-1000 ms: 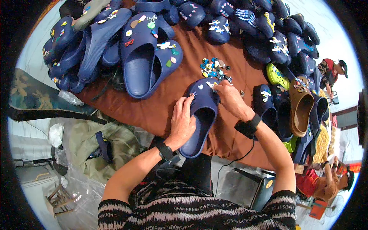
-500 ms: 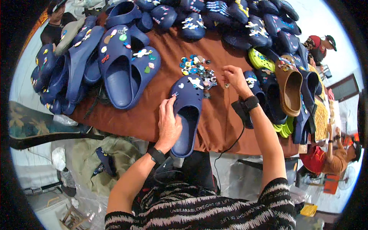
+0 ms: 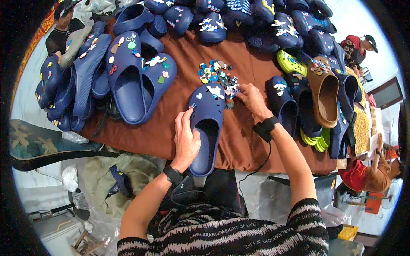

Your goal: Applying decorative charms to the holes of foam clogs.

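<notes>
A navy clog (image 3: 206,104) lies toe away from me at the table's near edge, its heel overhanging. Charms sit on its upper, among them a white figure and a white heart. My left hand (image 3: 186,141) is closed on the clog's left side, fingertips by a small charm near the strapless opening. Just right of the toe, my right hand (image 3: 254,100) has its fingertips together at the edge of a pile of loose shoe charms (image 3: 218,76); whatever they pinch is too small to make out. The charms are blue, white, black and yellow.
Decorated navy clogs (image 3: 128,81) stand at the left, with more clogs (image 3: 211,27) along the far side. A brown clog (image 3: 324,94) and a lime-green clog (image 3: 291,62) are at the right. Brown cloth (image 3: 243,145) covers the table. A cable (image 3: 260,166) hangs from my right wrist. Other people are around.
My right hand has moved left and slightly down, from beside the charm pile to its edge. The left hand still holds the clog in nearly the same place.
</notes>
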Motion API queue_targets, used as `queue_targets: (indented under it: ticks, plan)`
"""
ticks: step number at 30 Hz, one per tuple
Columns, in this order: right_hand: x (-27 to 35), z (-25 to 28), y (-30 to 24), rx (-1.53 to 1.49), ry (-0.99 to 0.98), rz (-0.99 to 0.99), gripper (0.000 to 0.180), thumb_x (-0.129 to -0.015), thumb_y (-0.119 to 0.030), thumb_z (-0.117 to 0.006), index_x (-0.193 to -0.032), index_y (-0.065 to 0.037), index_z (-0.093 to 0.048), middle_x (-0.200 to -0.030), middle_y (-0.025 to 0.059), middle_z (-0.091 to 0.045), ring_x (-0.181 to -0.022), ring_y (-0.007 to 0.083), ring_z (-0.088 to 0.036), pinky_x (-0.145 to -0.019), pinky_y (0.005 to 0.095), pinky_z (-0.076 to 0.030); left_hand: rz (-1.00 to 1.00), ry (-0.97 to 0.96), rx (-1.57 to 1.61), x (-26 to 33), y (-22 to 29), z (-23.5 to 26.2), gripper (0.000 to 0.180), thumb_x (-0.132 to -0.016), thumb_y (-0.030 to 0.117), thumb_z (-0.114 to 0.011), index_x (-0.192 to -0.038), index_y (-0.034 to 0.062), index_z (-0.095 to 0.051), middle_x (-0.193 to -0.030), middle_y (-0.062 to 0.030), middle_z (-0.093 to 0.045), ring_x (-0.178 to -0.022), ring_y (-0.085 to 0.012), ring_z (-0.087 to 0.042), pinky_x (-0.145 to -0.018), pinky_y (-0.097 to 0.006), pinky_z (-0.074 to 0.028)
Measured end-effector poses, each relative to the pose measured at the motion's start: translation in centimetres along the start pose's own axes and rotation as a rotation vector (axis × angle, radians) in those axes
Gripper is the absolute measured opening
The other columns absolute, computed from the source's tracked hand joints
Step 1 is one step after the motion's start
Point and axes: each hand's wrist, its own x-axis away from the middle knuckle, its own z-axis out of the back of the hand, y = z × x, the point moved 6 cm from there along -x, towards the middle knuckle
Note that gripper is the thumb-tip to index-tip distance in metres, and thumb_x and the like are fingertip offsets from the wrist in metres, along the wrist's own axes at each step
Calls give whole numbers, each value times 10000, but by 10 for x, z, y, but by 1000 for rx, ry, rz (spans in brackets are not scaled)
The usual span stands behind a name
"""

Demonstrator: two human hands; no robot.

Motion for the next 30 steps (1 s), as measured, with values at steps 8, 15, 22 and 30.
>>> queue_targets:
  ticks: [8, 15, 22, 30]
  plan:
    - [6, 1, -4, 85, 60, 63, 264, -813, -80, -738, -1049, -34, -630, -1068, 193, -623, -1009, 416, -621, -835, 489, -503, -10, 5, -3, -2, -1, -2, 636, -812, -80, -529, -1424, 55, -422, -1395, -204, -409, -1329, -397, -417, -1128, -446, -351]
    - [9, 15, 11, -37, -95, -44, 226, -837, -156, -728, -993, -7, -659, -928, 210, -712, -890, 390, -686, -761, 469, -515, -26, 29, -30, -1, -2, -3, 632, -806, -71, -550, -1412, 59, -429, -1383, -206, -416, -1312, -406, -424, -1111, -467, -366]
    - [26, 30, -7, -632, -242, -180, 186, -926, -215, -699, -897, -43, -633, -754, -17, -617, -661, 72, -556, -604, 244, -456, -33, 32, -30, -1, 0, -3, 636, -805, -70, -550, -1416, 58, -428, -1386, -194, -419, -1316, -400, -417, -1115, -467, -360]
    - [56, -27, -48, -1261, -558, -369, 211, -934, -271, -719, -898, -81, -633, -750, -25, -591, -593, 72, -542, -539, 222, -458, 12, 8, -1, -2, 2, -3, 622, -812, -99, -499, -1413, 43, -423, -1388, -207, -420, -1330, -397, -421, -1146, -433, -333]
